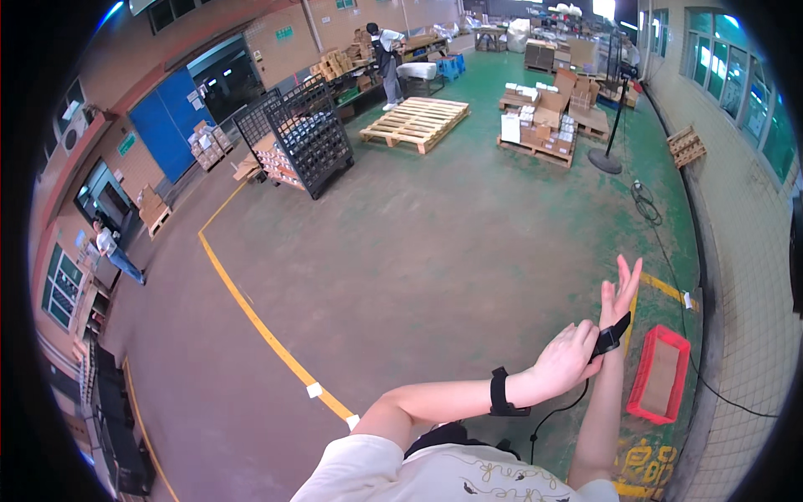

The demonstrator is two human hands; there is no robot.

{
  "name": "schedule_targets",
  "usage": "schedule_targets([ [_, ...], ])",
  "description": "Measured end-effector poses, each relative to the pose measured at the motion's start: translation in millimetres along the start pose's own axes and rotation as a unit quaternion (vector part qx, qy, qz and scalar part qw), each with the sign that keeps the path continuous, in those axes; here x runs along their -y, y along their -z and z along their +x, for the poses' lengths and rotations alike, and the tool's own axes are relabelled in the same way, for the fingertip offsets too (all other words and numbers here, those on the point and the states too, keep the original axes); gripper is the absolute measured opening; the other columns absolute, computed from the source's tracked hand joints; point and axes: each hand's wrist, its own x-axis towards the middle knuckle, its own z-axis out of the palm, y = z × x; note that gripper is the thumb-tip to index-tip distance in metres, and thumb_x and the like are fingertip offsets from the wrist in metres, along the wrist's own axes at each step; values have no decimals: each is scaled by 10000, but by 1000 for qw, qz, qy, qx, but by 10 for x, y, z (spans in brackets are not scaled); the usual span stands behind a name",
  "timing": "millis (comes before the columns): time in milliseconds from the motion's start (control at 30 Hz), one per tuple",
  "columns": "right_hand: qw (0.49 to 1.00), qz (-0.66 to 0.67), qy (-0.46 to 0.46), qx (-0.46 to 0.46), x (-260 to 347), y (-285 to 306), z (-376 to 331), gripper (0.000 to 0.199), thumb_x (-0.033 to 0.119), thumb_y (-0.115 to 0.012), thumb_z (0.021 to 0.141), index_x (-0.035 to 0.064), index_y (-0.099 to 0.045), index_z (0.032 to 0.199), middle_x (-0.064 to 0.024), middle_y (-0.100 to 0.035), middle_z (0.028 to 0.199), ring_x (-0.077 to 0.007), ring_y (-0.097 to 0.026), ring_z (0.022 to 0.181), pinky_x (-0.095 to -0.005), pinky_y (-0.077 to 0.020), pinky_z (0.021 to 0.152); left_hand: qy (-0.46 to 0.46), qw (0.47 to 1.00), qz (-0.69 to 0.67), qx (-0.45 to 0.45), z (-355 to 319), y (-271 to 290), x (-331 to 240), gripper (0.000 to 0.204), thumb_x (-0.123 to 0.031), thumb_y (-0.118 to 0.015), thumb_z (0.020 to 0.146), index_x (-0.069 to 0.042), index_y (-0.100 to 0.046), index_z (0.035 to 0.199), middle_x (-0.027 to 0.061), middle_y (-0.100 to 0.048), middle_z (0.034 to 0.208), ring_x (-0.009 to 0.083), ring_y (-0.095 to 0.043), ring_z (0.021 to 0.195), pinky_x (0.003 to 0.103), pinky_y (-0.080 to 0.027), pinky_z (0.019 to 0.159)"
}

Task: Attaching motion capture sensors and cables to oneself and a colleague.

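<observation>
A: What is being done in the lower right of the frame?

B: A black wrist strap (610,337) on the right hand (617,294) is being adjusted, it is judged. The strap is gripped by the left hand (566,358), whose fingers (585,336) are curled and pinched onto it. The right hand is raised, its fingers (626,276) straight and slightly spread.

A: What is called for next?

B: Probably a firm pull to seat the strap.

A: How is the strap seen?

B: As a narrow dark band, wrapped around the right wrist. A matching black band (499,391) is worn on the left wrist. A red crate (661,375) is seen on the green floor (468,251) just right of the hands.
</observation>
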Motion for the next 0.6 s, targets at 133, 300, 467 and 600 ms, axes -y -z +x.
schedule_targets([
  [133, 997, 17, 6, -76, -194, -649, 470, 533, 200, -467, 981, 35, -242, 1436, -116, -494, 1285, -238, -464, 1211, -420, -328, 1068, -3, 1000, -20, 19, 166, 224, 604, 393, -146, -661, 752, 37, -491, 1055, 192, -501, 1001, 357, -554, 909, 415, -480, 797],
  [300, 812, 547, -203, 22, -340, -1281, 1010, 418, 252, -464, 989, 7, -423, 1325, -71, -569, 1027, -161, -563, 910, -342, -458, 894, 127, 974, -182, 47, 588, 905, 1276, 578, -109, -724, 744, -8, -418, 1224, 196, -463, 1134, 344, -564, 981, 388, -481, 835],
  [467, 404, 875, -220, 152, -75, -1876, 1735, 348, 270, -426, 1002, 29, -480, 1246, -54, -578, 902, -164, -557, 751, -319, -477, 731, 248, 861, -435, 93, 1099, 1100, 2670, 278, -93, -477, 967, -10, -484, 1232, 98, -502, 1220, 189, -548, 1107, 321, -434, 932],
  [600, 234, 885, -125, 383, -45, -2289, 2419, 253, 285, -409, 1007, 116, -549, 1134, -37, -596, 808, -153, -537, 644, -296, -468, 590, 177, 784, -562, 195, 1828, 1170, 3455, 291, -54, -519, 942, -17, -540, 1229, 106, -510, 1264, 211, -517, 1180, 345, -403, 1022],
])
